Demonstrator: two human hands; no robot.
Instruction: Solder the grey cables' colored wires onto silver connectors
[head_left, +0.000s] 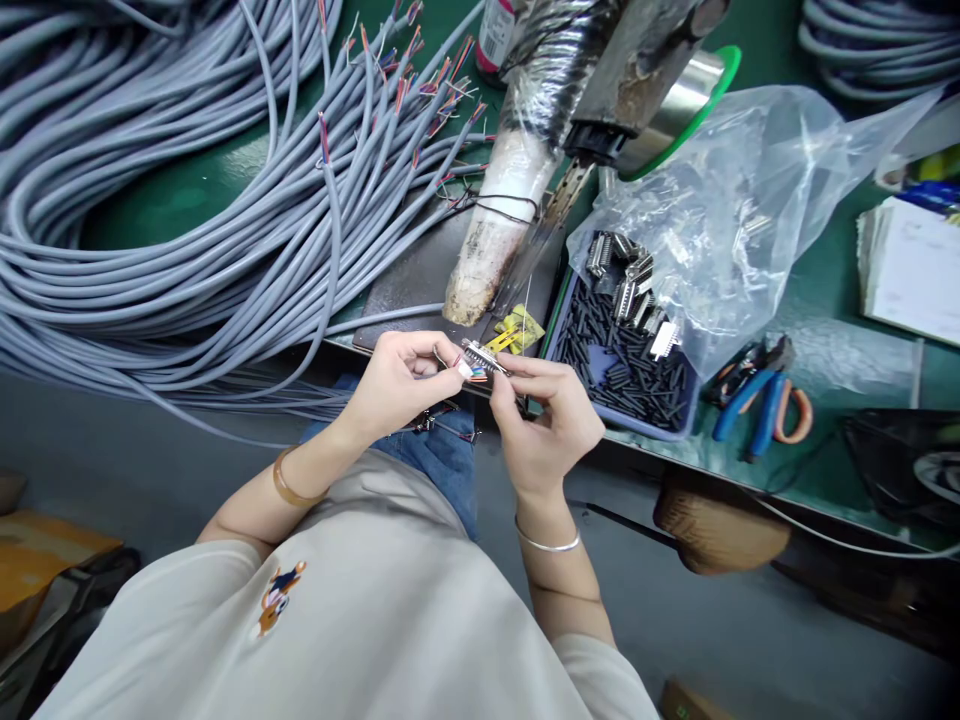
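Note:
My left hand (409, 385) pinches the thin coloured wires (474, 374) at the stripped end of a grey cable. My right hand (546, 415) grips a small metal multi-pin connector (484, 357) between thumb and fingers. Wires and connector meet between the two hands, at the table's front edge; whether each wire is joined to a pin is too small to tell. Just beyond them lies a yellow piece (517, 328) on a dark plate (409, 275). Above it is the tip of a soldering iron (559, 205), beside a plastic-wrapped tube (499, 215).
Bundled grey cables (225, 240) with bared coloured ends cover the left. On the right are a blue tray (686, 425) of black sleeves (592, 330) and connectors, a clear plastic bag (757, 200), pliers (769, 400), a paper stack (911, 265) and a green-rimmed solder reel (686, 110).

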